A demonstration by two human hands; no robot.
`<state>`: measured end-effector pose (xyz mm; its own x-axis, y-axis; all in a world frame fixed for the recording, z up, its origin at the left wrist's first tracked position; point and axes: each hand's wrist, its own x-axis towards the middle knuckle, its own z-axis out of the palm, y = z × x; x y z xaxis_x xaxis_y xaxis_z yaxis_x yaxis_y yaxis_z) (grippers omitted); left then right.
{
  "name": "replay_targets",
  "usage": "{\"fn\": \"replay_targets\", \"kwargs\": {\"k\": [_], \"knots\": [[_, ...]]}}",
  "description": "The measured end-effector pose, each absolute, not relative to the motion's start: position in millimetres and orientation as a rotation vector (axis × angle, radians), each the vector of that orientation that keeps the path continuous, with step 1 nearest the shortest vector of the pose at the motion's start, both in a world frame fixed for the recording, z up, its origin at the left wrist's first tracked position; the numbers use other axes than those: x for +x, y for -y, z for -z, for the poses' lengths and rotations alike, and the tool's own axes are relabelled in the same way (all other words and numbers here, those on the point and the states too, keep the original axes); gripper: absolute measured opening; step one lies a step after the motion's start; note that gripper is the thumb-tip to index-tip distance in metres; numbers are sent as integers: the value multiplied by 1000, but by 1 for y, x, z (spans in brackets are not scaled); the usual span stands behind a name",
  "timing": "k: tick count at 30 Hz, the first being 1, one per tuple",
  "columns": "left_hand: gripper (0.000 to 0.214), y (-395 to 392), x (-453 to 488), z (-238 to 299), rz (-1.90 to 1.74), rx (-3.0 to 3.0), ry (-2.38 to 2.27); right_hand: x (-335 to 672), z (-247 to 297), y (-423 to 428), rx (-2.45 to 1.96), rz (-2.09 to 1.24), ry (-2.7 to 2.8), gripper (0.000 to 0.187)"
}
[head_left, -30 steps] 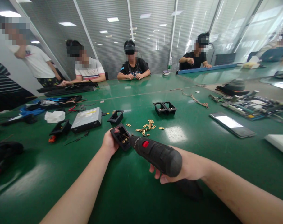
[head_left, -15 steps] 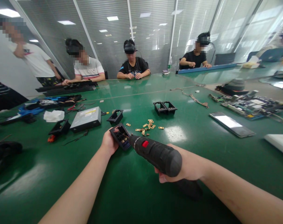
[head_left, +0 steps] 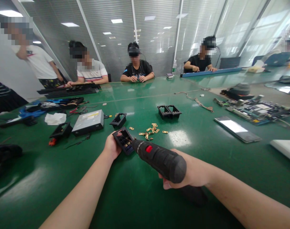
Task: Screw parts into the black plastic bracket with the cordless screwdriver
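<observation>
My left hand [head_left: 113, 147] grips a black plastic housing [head_left: 119, 135] by its left side, tilted with its hollow inside facing me. Brass-coloured parts show within that hollow. In my right hand [head_left: 174, 183] is a black cordless screwdriver [head_left: 159, 159] with a red switch, my fingers wrapped round its handle. The driver's front end points into the housing; its very tip is too small to make out. Just beyond the housing, small brass plates [head_left: 154, 129] and screws lie loose on the green table [head_left: 125, 197].
Two joined black housings [head_left: 168, 111] stand behind the brass plates. Another housing [head_left: 118, 120] and a silver disc drive [head_left: 88, 121] are at the left. A phone [head_left: 237, 128] and a circuit board [head_left: 259, 108] lie at the right. Several people sit or stand across the table.
The view has shifted very slightly. Both hands, the housing and the screwdriver keep nearly the same places.
</observation>
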<state>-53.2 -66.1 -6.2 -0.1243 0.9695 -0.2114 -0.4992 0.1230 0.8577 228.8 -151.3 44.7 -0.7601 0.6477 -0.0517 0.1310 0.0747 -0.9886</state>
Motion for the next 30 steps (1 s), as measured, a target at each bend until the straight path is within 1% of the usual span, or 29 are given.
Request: {"fn": "replay_targets", "kwargs": {"k": [6, 12, 23, 30], "knots": [[20, 65, -53, 8, -1402, 627, -1026, 228, -47, 151, -763, -1675, 2007, 30], [20, 66, -53, 7, -1390, 630, -1028, 230, -46, 150, -772, -1696, 2012, 29], [21, 66, -53, 6, -1401, 593, -1015, 230, -42, 150, -797, -1708, 1977, 43], [23, 66, -52, 6, -1411, 574, -1029, 229, -43, 149, -783, -1736, 1946, 40]]}}
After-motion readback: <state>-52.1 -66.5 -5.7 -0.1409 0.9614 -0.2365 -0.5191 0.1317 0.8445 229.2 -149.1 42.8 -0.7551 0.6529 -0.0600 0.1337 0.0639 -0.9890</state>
